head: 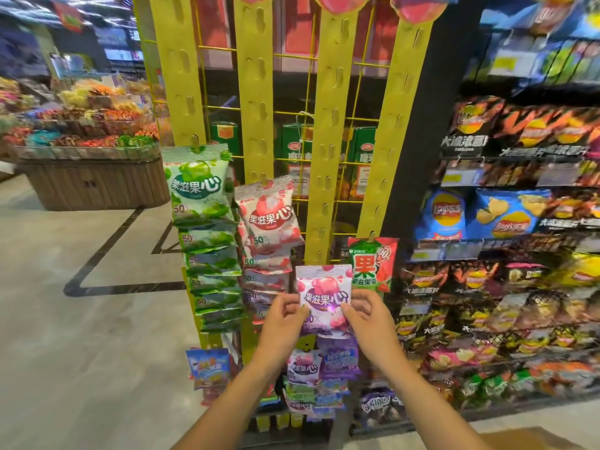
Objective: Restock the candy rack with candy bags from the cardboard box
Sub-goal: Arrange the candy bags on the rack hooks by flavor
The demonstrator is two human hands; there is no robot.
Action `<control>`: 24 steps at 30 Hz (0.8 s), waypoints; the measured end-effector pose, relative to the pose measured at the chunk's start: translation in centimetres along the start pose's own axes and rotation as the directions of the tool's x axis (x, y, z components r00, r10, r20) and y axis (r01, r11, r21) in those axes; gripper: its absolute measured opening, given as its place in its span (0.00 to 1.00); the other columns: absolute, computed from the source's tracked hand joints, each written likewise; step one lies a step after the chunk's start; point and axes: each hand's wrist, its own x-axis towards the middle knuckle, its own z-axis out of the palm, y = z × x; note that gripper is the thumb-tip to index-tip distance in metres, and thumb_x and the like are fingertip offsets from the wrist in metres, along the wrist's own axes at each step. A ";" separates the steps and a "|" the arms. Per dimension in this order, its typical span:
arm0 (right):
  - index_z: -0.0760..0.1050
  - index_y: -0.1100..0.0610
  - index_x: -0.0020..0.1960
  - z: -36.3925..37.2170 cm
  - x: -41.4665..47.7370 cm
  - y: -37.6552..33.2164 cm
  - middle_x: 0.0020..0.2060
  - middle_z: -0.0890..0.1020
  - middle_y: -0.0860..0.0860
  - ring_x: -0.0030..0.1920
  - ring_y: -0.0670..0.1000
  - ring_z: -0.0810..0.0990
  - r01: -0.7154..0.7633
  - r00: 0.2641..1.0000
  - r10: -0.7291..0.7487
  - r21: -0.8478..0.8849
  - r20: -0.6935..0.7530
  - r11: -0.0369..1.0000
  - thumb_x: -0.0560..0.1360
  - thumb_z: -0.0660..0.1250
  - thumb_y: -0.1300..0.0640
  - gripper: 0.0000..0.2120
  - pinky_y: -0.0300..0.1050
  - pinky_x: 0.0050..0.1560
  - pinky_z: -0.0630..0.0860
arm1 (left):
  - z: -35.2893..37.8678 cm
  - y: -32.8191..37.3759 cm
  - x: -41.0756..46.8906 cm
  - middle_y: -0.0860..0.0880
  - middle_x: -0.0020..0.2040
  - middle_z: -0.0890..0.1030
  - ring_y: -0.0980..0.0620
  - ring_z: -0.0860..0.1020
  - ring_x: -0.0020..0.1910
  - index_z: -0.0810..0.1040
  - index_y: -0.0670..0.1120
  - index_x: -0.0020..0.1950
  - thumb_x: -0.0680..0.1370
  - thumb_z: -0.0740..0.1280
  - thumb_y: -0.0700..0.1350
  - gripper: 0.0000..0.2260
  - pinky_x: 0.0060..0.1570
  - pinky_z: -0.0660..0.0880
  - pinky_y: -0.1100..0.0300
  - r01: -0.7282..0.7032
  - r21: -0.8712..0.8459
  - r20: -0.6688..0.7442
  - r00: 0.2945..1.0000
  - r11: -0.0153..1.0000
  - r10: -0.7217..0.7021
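A purple-and-white candy bag [324, 292] is held upright in front of the third yellow hanging strip [328, 177] of the candy rack. My left hand [281, 323] pinches its lower left edge and my right hand [367, 315] pinches its lower right edge. The first strip carries a column of green bags [204, 222], the second a column of red-and-white bags [268, 222]. A single green-and-red bag [373, 264] hangs on the fourth strip. More purple bags [324, 362] hang below my hands. A corner of the cardboard box [526, 438] shows at the bottom right.
Shelves of chip bags [506, 222] stand directly to the right of the rack. A round wooden produce stand [91, 177] sits at the left across open tiled floor [81, 336]. Green cartons [295, 144] stand behind the rack's wire grid.
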 end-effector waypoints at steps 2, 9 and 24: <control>0.73 0.50 0.56 0.0 0.9 0.5 0.49 0.82 0.51 0.49 0.49 0.83 0.002 1.000 -0.001 0.029 -0.021 1.000 0.80 0.71 0.56 0.08 0.39 0.46 0.77 | 0.4 0.0 -0.1 0.50 0.56 0.80 0.54 0.79 0.48 0.76 0.51 0.61 0.84 0.67 0.41 0.08 0.44 0.75 0.67 -0.021 0.007 -0.038 0.999 1.000 0.022; 0.75 0.50 0.64 -0.5 2.8 -1.0 0.50 0.83 0.41 0.44 0.55 0.82 0.057 0.998 -0.057 0.030 0.013 0.998 0.82 0.66 0.57 0.11 0.46 0.43 0.80 | 0.9 1.9 0.6 0.53 0.64 0.78 0.58 0.78 0.59 0.74 0.51 0.73 0.86 0.63 0.40 0.16 0.51 0.75 0.70 -0.116 0.029 -0.117 0.986 0.993 0.119; 0.71 0.52 0.75 0.3 4.0 1.2 0.69 0.76 0.44 0.53 0.27 0.75 0.080 0.992 -0.082 0.020 0.096 0.997 0.82 0.66 0.57 0.22 0.25 0.51 0.72 | 1.5 1.2 0.8 0.48 0.76 0.73 0.31 0.72 0.71 0.67 0.49 0.81 0.84 0.58 0.33 0.26 0.69 0.71 0.38 -0.062 0.081 -0.084 0.994 0.995 0.069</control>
